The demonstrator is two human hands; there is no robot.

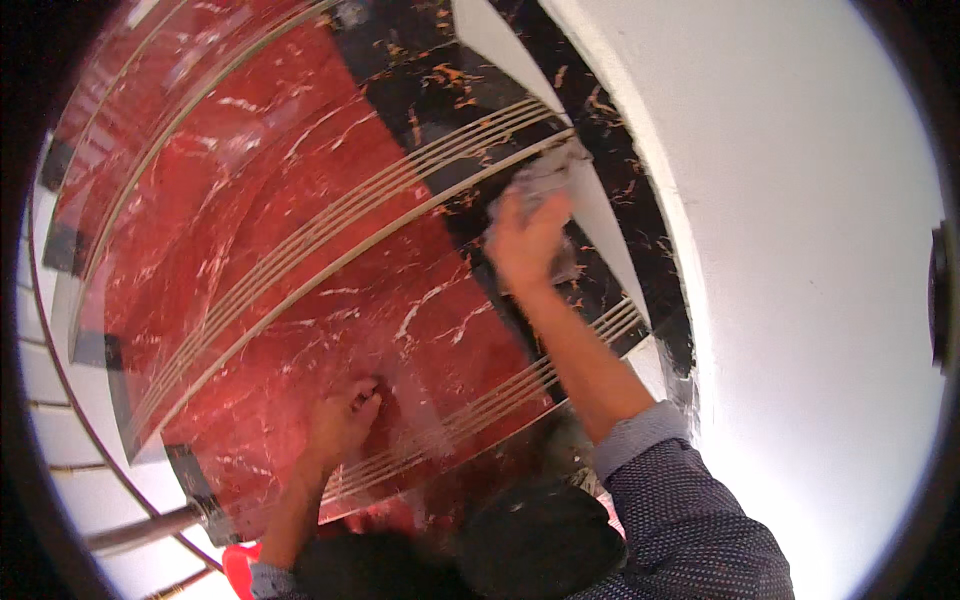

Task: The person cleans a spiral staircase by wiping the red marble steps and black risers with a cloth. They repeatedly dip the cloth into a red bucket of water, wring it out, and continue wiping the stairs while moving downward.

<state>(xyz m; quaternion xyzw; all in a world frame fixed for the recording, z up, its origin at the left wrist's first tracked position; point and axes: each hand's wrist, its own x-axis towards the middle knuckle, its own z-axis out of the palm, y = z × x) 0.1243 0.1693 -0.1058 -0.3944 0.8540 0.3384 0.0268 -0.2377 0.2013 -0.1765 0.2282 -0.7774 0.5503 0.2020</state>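
Observation:
My right hand (527, 244) presses a greyish, wet-looking cloth (547, 176) onto the black marble border (480, 199) of a stair tread, against the step above and the skirting. The hand is a little blurred. My left hand (346, 424) rests low on the red marble tread (390, 315), its fingers curled down near the grooved front edge. A small dark patch shows at its fingertips, and I cannot tell whether that is shadow or a held thing. White veins run through the red stone, and orange-brown ones through the black.
Further steps with grooved nosing strips (300, 240) rise ahead. A white wall (810, 225) stands at the right above black skirting (667, 270). Along the left run a metal railing post (142, 529) and the stair's open edge. A red plastic object (240, 570) is partly visible at lower left.

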